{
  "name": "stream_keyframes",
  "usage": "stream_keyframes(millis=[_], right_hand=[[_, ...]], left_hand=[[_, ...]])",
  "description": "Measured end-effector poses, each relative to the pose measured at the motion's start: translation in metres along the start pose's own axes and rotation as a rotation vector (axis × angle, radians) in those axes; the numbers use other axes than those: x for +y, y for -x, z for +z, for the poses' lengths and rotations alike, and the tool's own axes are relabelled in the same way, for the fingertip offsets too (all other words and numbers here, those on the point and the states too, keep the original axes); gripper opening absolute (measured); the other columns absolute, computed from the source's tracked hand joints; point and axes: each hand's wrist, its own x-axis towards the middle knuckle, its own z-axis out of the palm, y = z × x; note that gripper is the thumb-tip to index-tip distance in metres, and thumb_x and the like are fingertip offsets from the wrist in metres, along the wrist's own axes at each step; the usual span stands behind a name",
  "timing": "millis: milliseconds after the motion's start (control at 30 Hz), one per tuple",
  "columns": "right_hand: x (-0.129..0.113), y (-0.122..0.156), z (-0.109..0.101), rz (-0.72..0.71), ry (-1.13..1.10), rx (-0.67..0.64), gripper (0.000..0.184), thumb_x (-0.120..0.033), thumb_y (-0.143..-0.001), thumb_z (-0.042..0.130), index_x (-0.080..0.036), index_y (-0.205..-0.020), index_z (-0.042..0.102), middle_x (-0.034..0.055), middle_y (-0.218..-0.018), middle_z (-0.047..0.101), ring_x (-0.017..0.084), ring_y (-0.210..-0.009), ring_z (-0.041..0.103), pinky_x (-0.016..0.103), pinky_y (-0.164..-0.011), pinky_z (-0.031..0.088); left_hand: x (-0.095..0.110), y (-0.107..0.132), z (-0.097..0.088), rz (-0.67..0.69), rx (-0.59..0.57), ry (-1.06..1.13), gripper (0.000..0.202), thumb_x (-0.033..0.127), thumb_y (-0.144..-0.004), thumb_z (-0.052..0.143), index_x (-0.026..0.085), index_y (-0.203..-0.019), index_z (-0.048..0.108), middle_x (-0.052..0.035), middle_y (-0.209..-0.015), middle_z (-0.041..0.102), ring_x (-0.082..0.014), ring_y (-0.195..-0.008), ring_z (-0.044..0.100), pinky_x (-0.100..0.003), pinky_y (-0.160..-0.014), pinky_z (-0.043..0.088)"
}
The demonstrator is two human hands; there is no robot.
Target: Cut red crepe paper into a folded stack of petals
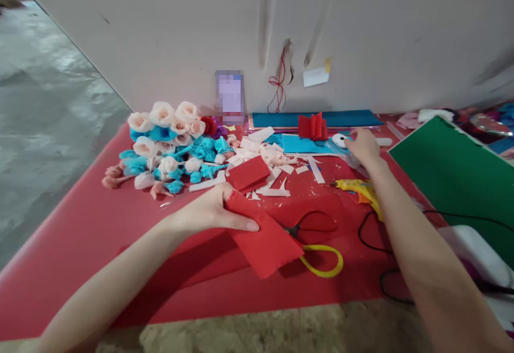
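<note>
A folded piece of red crepe paper (267,243) is pinched in my left hand (214,211), thumb on top. Under and beside that paper lie scissors (323,272) with one yellow and one red handle loop. At the back right, my right hand (364,147) is closed with its fingertips at a small white roll (340,140) with a dark centre. A folded red paper piece (249,173) rests just beyond my left hand, and another red folded stack (313,127) stands farther back. Below my right wrist is a yellow glue gun (357,186).
Paper flowers (163,114) in cream and blue are heaped at the back left. Cream scraps (261,152) are scattered mid-table. A green board (458,171) lies at right, near a black cord (361,230). A phone (230,96) leans against the wall (180,31).
</note>
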Motion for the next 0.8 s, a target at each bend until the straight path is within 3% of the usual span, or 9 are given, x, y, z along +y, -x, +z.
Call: stream_keyframes(millis=[100, 233, 333, 433, 567, 700, 800], right_hand=[[-0.013, 0.03, -0.013, -0.117, -0.039, -0.084, 0.026, -0.024, -0.079, 0.049, -0.013, -0.098, 0.061, 0.015, -0.101, 0.064, 0.03, -0.097, 0.058, 0.041, -0.08, 0.043], [-0.028, 0.097, -0.03, -0.381, -0.142, -0.29, 0.02, -0.029, -0.08, 0.049, -0.019, -0.09, 0.063, 0.0059, -0.089, 0.067, 0.02, -0.084, 0.062, 0.031, -0.074, 0.046], [-0.03, 0.153, -0.036, -0.579, -0.198, -0.506, 0.024, -0.03, -0.077, 0.054, -0.023, -0.099, 0.063, 0.0025, -0.1, 0.066, 0.017, -0.089, 0.061, 0.027, -0.079, 0.047], [-0.027, 0.196, -0.033, -0.793, -0.118, -0.699, 0.055, -0.018, -0.072, 0.056, -0.017, -0.127, 0.048, 0.0127, -0.126, 0.053, 0.024, -0.112, 0.052, 0.038, -0.092, 0.043], [-0.026, 0.222, -0.019, -0.89, 0.1, -0.609, 0.067, 0.0, -0.063, 0.046, -0.009, -0.13, 0.045, 0.0192, -0.121, 0.052, 0.029, -0.109, 0.05, 0.045, -0.091, 0.042], [-0.026, 0.228, -0.008, -0.948, 0.156, -0.47, 0.068, -0.003, -0.06, 0.049, -0.006, -0.127, 0.047, 0.0206, -0.107, 0.054, 0.032, -0.098, 0.052, 0.049, -0.081, 0.046], [-0.02, 0.226, -0.008, -0.917, 0.032, -0.389, 0.053, -0.007, -0.066, 0.049, -0.006, -0.119, 0.054, 0.0182, -0.101, 0.056, 0.029, -0.093, 0.054, 0.045, -0.079, 0.048]], left_hand=[[0.0, 0.0, 0.001, -0.017, 0.012, 0.027, 0.014, 0.015, -0.068, 0.072, 0.025, -0.078, 0.075, 0.0044, -0.073, 0.073, -0.0088, -0.062, 0.067, -0.009, -0.056, 0.05], [-0.004, -0.001, 0.0, -0.032, 0.043, 0.056, 0.014, 0.015, -0.068, 0.072, 0.024, -0.078, 0.075, 0.0044, -0.07, 0.073, -0.0086, -0.059, 0.066, -0.01, -0.055, 0.05], [-0.006, -0.002, -0.002, -0.021, 0.078, 0.066, 0.013, 0.016, -0.067, 0.073, 0.024, -0.076, 0.075, 0.0035, -0.07, 0.073, -0.009, -0.059, 0.065, -0.01, -0.054, 0.05], [-0.005, -0.003, -0.001, -0.023, 0.102, 0.096, 0.01, 0.017, -0.067, 0.074, 0.024, -0.074, 0.075, 0.0028, -0.069, 0.072, -0.0089, -0.059, 0.065, -0.01, -0.054, 0.051], [-0.005, -0.005, 0.002, -0.057, 0.201, 0.162, 0.008, 0.021, -0.066, 0.075, 0.021, -0.073, 0.075, 0.0005, -0.07, 0.073, -0.0115, -0.062, 0.067, -0.014, -0.057, 0.053], [-0.006, -0.008, 0.003, -0.041, 0.392, 0.251, 0.014, 0.024, -0.059, 0.08, 0.018, -0.07, 0.074, -0.0016, -0.07, 0.073, -0.0145, -0.061, 0.068, -0.019, -0.057, 0.055], [-0.006, -0.009, 0.0, 0.032, 0.52, 0.323, 0.017, 0.024, -0.057, 0.081, 0.018, -0.07, 0.072, -0.0011, -0.071, 0.073, -0.015, -0.063, 0.068, -0.019, -0.058, 0.055]])
